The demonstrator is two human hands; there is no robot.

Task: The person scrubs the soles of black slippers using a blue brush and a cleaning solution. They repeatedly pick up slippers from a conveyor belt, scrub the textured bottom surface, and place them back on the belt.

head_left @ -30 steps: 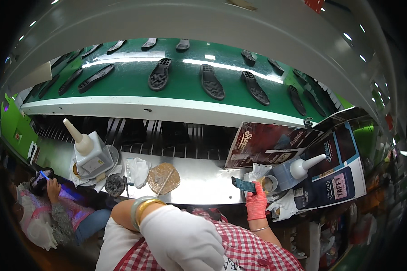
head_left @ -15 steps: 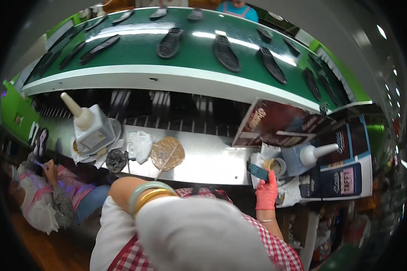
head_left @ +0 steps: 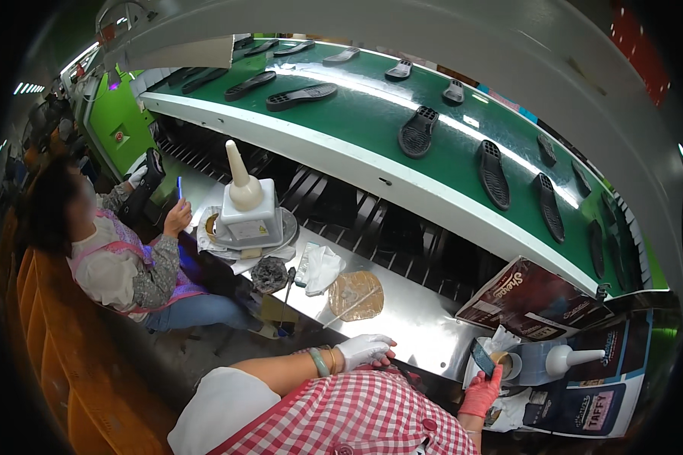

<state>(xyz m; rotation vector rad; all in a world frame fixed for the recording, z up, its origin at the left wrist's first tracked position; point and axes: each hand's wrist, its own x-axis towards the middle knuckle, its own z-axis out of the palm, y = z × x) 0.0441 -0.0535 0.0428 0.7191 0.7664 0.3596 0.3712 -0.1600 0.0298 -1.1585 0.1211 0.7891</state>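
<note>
My left hand (head_left: 365, 351), in a white glove with bare fingertips, lies in front of my checked apron (head_left: 341, 413). Its fingers are stretched out and I see nothing in them. My right hand (head_left: 481, 394), in a pink glove, grips a dark, flat, phone-like slab (head_left: 482, 356) at the bench's right end. Just beyond that slab sit a small cup (head_left: 507, 364) with tan contents and a clear bottle (head_left: 535, 362) with a pale nozzle lying sideways. Nearest the left hand on the bench is a round brown pad (head_left: 355, 294) with a thin stick across it.
Black shoe soles (head_left: 494, 174) lie on a green conveyor (head_left: 341, 114) behind the metal bench (head_left: 425, 334). A white nozzle bottle (head_left: 247, 216), dark lump (head_left: 269, 274) and white cloth (head_left: 325, 269) stand left. Printed cardboard (head_left: 535, 299) leans right. A co-worker (head_left: 129, 250) sits left, holding a sole.
The view has swung left, bringing the co-worker further in. My left hand has dropped from close before the camera to my apron. My right hand still holds the slab.
</note>
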